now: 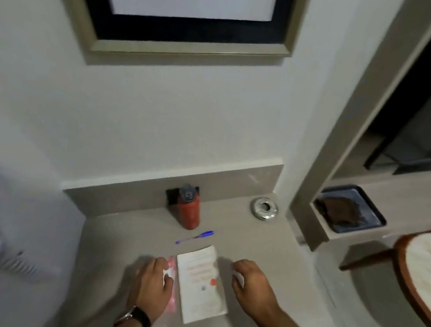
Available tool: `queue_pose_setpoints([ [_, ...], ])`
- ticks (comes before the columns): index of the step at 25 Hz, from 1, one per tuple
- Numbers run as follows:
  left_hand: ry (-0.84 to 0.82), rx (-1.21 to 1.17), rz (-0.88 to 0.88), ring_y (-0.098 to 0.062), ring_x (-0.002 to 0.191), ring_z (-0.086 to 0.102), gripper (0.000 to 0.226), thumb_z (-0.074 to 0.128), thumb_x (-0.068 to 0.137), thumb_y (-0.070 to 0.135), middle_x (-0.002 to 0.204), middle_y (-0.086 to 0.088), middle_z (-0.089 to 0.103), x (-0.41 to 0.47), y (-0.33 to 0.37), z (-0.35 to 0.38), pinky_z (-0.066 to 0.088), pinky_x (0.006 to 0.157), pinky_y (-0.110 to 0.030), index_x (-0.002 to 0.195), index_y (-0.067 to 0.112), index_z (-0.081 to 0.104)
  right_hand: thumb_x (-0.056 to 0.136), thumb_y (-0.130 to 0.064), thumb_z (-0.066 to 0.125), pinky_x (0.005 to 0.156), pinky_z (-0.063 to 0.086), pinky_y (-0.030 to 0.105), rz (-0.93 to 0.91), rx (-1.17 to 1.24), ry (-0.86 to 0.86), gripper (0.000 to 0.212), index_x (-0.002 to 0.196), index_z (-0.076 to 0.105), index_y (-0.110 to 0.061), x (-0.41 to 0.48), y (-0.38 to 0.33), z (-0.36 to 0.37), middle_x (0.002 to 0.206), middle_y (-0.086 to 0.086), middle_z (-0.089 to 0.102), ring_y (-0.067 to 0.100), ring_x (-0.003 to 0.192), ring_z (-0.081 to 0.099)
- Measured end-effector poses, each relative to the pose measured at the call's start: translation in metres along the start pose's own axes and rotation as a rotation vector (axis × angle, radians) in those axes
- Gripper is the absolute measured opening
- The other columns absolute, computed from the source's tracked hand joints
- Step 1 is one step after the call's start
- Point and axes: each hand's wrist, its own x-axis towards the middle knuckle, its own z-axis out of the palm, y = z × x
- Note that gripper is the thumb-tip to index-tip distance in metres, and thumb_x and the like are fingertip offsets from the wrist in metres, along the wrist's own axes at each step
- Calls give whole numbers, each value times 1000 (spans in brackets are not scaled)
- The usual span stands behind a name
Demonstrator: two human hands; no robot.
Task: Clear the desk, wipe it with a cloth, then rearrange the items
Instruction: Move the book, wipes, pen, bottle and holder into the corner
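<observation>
- Looking down at the counter point(124, 233), nothing seems cleared off it yet: a white booklet point(201, 284) lies flat near the front edge, a blue pen point(195, 237) sits just behind it, and a red bottle point(189, 210) stands upright near the back wall with a round metal ashtray point(264, 208) off to its right.
- The left hand point(152, 283) rests over something pink point(171, 277) poking out along the booklet's left edge. Too blurry to say what it is, or whether the fingers are pinching it or just lying on top, so I can't tell the grip there.
- The right hand point(251, 284) hovers just right of the booklet, fingers loosely curled and apart, holding nothing.
- My guess is the booklet and the pink thing get picked up first.
- What could go wrong: lifting the booklet from one side could let the pink thing slide out and drop off the front edge.
- The pen is round and loose, so a nudge from the booklet or a sleeve could roll it away.
- The bottle is tall, so a careless reach past it toward the ashtray could tip it over.
- No cloth in sight, so wiping has to wait.
</observation>
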Motion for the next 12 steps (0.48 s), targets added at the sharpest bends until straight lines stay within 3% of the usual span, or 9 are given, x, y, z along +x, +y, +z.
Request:
queue_pose_setpoints([
  [6,-76,-53,-204,-28,83,65,10,62,77,16,91,-5,66,-43,-74,19,52,74,-37,85,17,58,92,-22,57,111,42,23,-42,-188,-331,47,139,56,-24,13,-45,66,144,-4,52,17,133,50],
  [12,-240,-199,-320,-29,86,69,15,67,75,14,94,-8,71,-43,-91,10,57,76,-36,90,15,65,91,-20,54,121,34,29,-105,-342,-406,57,148,48,-18,8,-51,78,151,3,48,25,139,44],
])
